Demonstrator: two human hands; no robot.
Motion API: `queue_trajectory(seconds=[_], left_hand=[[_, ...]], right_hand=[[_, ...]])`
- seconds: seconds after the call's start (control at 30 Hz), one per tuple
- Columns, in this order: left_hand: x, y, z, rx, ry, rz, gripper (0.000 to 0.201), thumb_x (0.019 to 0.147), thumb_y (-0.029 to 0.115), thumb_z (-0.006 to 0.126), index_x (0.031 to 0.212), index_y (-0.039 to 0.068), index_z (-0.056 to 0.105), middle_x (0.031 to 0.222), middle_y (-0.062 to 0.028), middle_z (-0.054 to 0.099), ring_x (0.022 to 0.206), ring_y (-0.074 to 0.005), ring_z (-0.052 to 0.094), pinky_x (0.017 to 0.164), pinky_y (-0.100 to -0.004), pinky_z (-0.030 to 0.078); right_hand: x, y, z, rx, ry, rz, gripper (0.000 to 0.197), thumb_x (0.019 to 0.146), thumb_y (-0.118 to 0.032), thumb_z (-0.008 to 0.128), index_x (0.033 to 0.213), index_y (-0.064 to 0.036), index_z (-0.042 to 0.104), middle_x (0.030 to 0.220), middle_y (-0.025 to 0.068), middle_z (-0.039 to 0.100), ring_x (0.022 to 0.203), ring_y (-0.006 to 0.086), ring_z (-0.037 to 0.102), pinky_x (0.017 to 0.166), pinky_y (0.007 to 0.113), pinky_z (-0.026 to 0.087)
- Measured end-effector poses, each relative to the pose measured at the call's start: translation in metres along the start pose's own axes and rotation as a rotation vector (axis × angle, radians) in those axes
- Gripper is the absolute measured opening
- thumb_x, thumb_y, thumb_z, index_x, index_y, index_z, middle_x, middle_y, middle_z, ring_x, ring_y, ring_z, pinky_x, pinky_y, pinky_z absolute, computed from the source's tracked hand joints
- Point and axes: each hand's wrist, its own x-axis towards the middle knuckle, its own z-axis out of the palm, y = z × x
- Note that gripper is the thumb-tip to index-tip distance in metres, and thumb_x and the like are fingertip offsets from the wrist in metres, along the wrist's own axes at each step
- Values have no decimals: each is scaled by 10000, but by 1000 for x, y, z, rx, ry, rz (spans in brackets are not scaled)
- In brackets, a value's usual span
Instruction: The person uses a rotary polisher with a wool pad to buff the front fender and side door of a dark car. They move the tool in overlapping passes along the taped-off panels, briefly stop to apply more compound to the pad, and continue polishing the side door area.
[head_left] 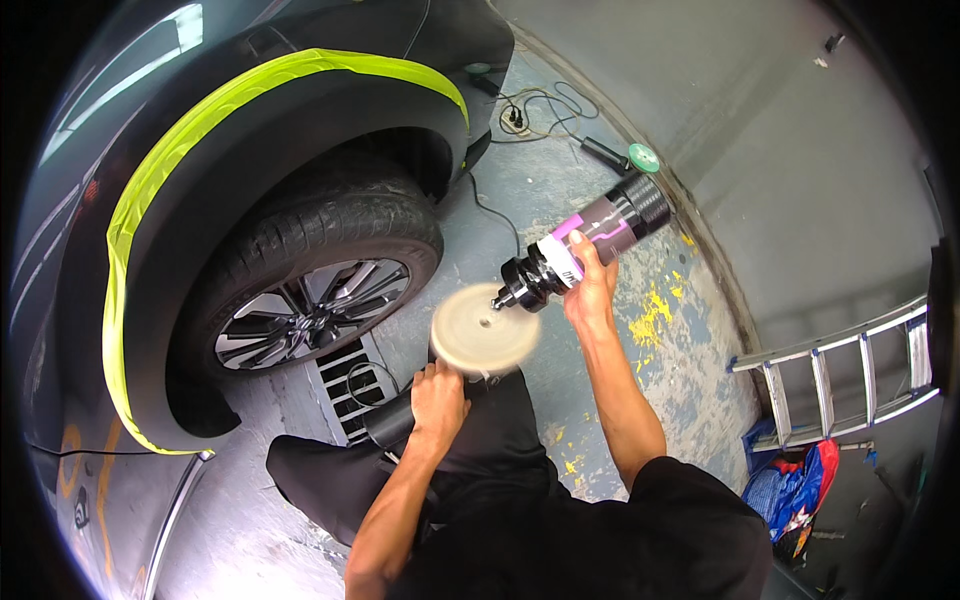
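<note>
Tipping nozzle-down at frame centre: black plastic bottle with purple-and-white label [590, 235], right hand [592, 285] wrapped around its lower body, nozzle touching the round cream foam polishing pad [484, 330]. Left hand [438, 400] at 6 o'clock of the pad, fingers closed on the black polisher body [392, 420]. Car wheel with dark tyre [315, 290] at 9 o'clock, yellow-green masking tape [150, 190] along the arch. Aluminium ladder [850, 375] at 3 o'clock.

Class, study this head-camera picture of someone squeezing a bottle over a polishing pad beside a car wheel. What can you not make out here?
- Polisher body: hidden under the left hand and knee.
- Pad: its lower edge is blurred.
- Anything leaving the bottle in the right hand: too small.
- Ladder: cut off by the right edge.
</note>
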Motion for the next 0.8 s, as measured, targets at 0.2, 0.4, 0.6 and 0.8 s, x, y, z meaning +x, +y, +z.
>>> queue_trajectory(seconds=[0.2,0.4,0.6,0.8], left_hand=[[3,5,-1,124,64,48,583,695,221,937,1179,38,668,1028,-86,696,1011,-256,708,888,-386,553],[4,0,7,72,54,20,519,709,217,924,1134,29,691,1048,-96,695,1035,-265,699,901,-395,550],[5,0,14,58,15,1,518,679,269,973,1076,35,738,1102,-114,689,1084,-288,686,936,-418,547],[1,0,16,57,29,10,498,680,260,969,1063,35,744,1100,-116,691,1078,-293,684,931,-418,543]], right_hand=[[2,13,-16,18,111,8,491,890,-171,876,1288,-96,597,1114,22,671,991,156,690,872,351,604],[10,8,-22,1,88,-36,483,901,-171,871,1289,-91,596,1123,23,669,997,156,690,881,350,602],[13,4,-24,-8,55,9,481,903,-186,857,1302,-77,611,1122,29,673,998,168,694,902,350,607],[11,1,-26,-4,-1,-2,482,934,-233,790,1318,8,626,1194,142,726,1092,304,752,972,440,630]])
